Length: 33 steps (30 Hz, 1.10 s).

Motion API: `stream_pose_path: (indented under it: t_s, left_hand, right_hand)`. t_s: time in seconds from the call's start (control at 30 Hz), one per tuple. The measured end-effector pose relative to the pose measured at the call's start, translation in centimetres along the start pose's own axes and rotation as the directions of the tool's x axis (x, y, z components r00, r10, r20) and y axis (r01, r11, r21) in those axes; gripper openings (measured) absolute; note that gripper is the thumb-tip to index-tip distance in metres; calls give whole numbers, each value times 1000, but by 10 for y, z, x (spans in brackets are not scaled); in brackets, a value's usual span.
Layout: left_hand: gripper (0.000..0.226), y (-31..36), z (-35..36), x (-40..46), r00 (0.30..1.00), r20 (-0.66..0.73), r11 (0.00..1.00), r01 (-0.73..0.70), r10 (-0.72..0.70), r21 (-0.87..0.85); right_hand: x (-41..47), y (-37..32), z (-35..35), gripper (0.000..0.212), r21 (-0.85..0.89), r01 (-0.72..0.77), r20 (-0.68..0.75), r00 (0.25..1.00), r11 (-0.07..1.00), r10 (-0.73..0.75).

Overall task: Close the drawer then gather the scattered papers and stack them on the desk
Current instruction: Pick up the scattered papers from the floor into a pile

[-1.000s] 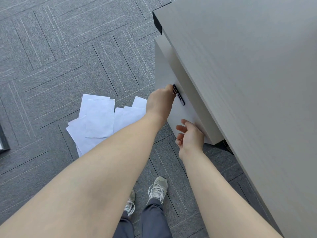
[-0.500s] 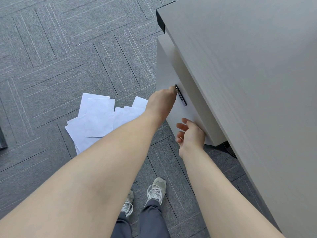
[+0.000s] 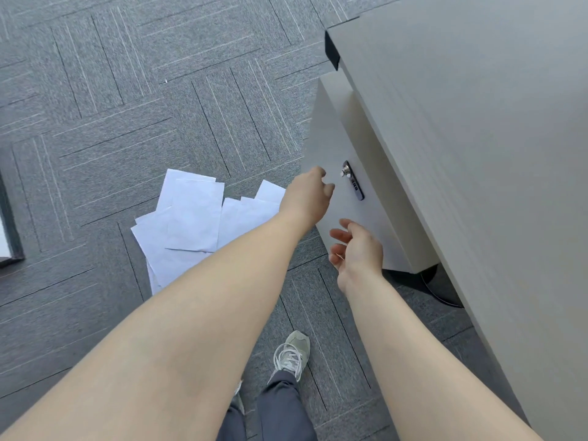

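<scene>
A light grey drawer unit [image 3: 369,192] stands under the grey desk [image 3: 483,128], its front flush with a dark lock handle [image 3: 352,180] on it. My left hand [image 3: 307,197] hovers just left of the handle, fingers loosely curled, holding nothing. My right hand [image 3: 358,249] floats below the handle in front of the drawer face, fingers relaxed and empty. Several white papers [image 3: 191,224] lie scattered on the carpet to the left, partly hidden by my left forearm.
Grey patterned carpet [image 3: 127,106] covers the floor. A dark-framed object [image 3: 8,237] sits at the left edge. My shoes [image 3: 291,353] stand on the carpet below my arms. A dark desk foot [image 3: 440,286] shows beneath the drawer unit.
My left hand has let go of the drawer handle and pulled back to the left. My right hand has drawn slightly away from the drawer front. The drawer sits further under the desk.
</scene>
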<state>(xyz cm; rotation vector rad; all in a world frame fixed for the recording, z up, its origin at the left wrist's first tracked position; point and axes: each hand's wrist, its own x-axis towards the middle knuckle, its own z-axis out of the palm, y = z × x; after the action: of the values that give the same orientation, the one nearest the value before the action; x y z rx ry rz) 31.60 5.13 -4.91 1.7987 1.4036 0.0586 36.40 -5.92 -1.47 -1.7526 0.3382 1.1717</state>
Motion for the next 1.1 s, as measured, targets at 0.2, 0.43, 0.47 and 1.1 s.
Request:
stream_pose_path:
  t_s: [0.2, 0.43, 0.47, 1.1]
  left_hand:
    - [32, -47, -37, -40, 996, -11, 991, 87, -89, -99]
    - [21, -160, -91, -103, 958, -134, 952, 220, -252, -212]
    - [20, -178, -97, -113, 949, -144, 941, 243, -281, -236]
    - [14, -501, -24, -135, 739, -126, 648, 478, -661, -593]
  right_hand:
    - [-21, 12, 41, 19, -133, 98, 164, 983, 986, -76]
    - [-61, 71, 114, 23, -390, 291, 477, 876, 874, -78]
    - [-67, 83, 125, 23, -420, 312, 495, 866, 852, -73]
    - [56, 321, 247, 24, -765, 363, 481, 872, 532, 95]
